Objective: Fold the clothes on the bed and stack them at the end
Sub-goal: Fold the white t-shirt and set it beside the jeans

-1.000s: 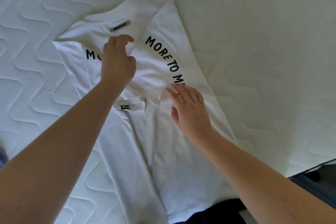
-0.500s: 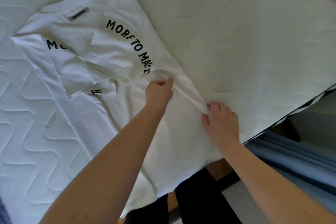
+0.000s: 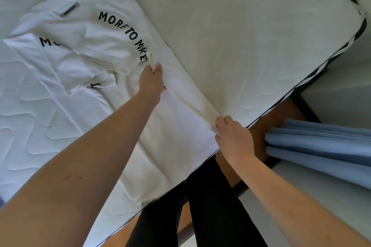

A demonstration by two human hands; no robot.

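Note:
A white T-shirt (image 3: 96,50) with black curved lettering lies on the bed, collar to the upper left, both sleeves folded in over its chest. My left hand (image 3: 151,78) pinches the shirt's right side edge just below the lettering. My right hand (image 3: 232,136) grips the same edge lower down, by the hem near the mattress edge. The cloth between the two hands is raised into a ridge.
The white quilted mattress (image 3: 251,46) spreads above and to the right of the shirt. Its dark-trimmed edge (image 3: 301,86) runs diagonally at the right. Blue curtains (image 3: 321,146) hang beyond it over a wooden floor. My dark-trousered legs (image 3: 210,206) stand against the bed.
Both hands left the sleeves and moved down to the shirt's right side edge, where they took hold. Since half a second ago they have drawn apart and lifted that edge.

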